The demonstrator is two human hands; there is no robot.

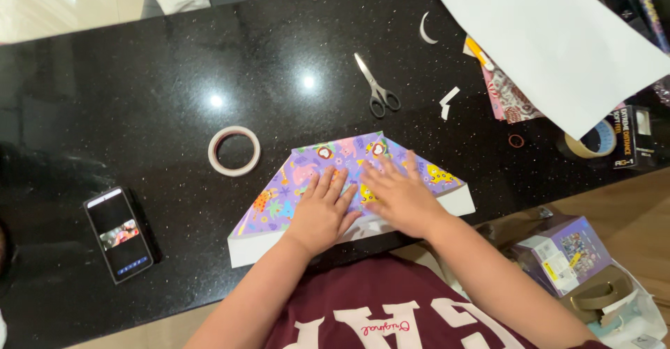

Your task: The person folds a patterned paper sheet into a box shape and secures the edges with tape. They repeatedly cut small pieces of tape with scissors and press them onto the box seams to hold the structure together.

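A flat box wrapped in purple cartoon-print paper [307,171] lies near the front edge of the black speckled table [139,112]. White undersides of the paper show along its near edge. My left hand [322,209] lies flat on the wrapped top with fingers spread. My right hand [398,195] presses flat beside it, the fingertips of both almost touching. Neither hand grips anything.
A roll of tape [234,151] sits left of the box, with scissors [377,87] behind it. A phone [120,234] lies at the left. A large white sheet [551,38], patterned paper, another tape roll [592,142] and a small dark box [631,136] crowd the right. Bags and a box [565,251] stand on the floor.
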